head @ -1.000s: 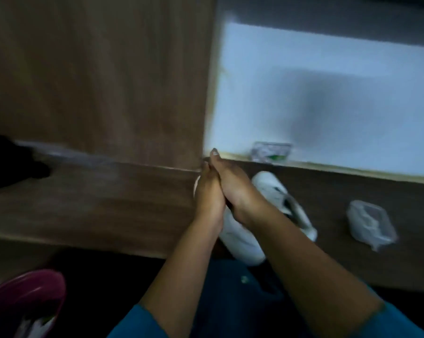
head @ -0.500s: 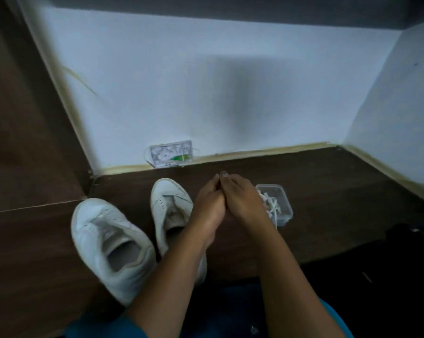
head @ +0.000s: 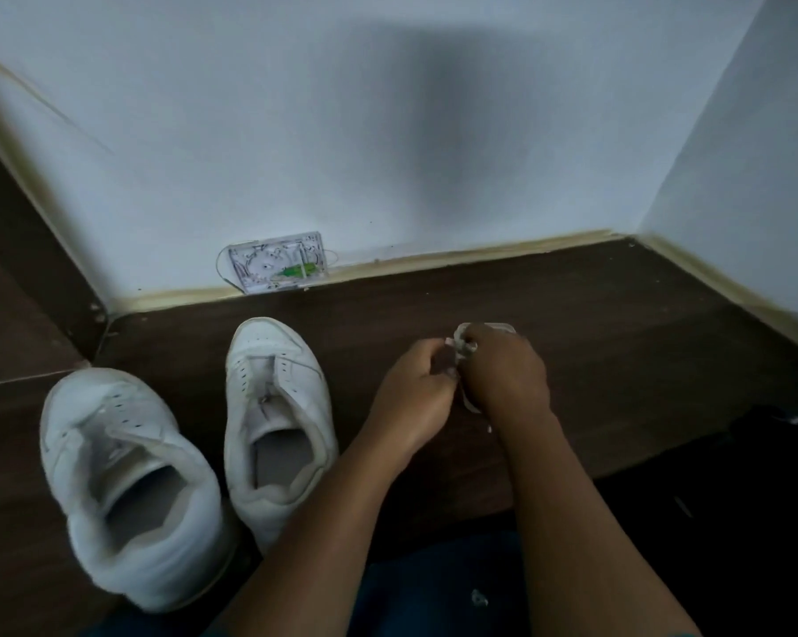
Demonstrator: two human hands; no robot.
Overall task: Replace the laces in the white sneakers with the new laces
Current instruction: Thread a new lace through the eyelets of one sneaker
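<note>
Nearest: dark blue trousers across my lap, both forearms reaching out over them.

Left of my arms, two white sneakers on the dark wooden floor, toes toward the wall, heels toward me. Near sneaker is furthest left and angled slightly. Second sneaker stands just beside it, a little further out, tongue slack, eyelet rows showing as dark dots. My left forearm crosses in front of its heel.

Right of the sneakers, both hands meet above the floor. Left hand: fingers curled in, tips pinching a strand of the white lace. Right hand: fingers curled round the bunched part of the same lace, a loose loop hanging under the palm. Hands touch at the fingertips.

Just behind the right hand, the pale rim of a clear container, mostly hidden; contents cannot be told.

Furthest: small clear plastic packet with a green mark, leaning on the white wall at the skirting.
</note>
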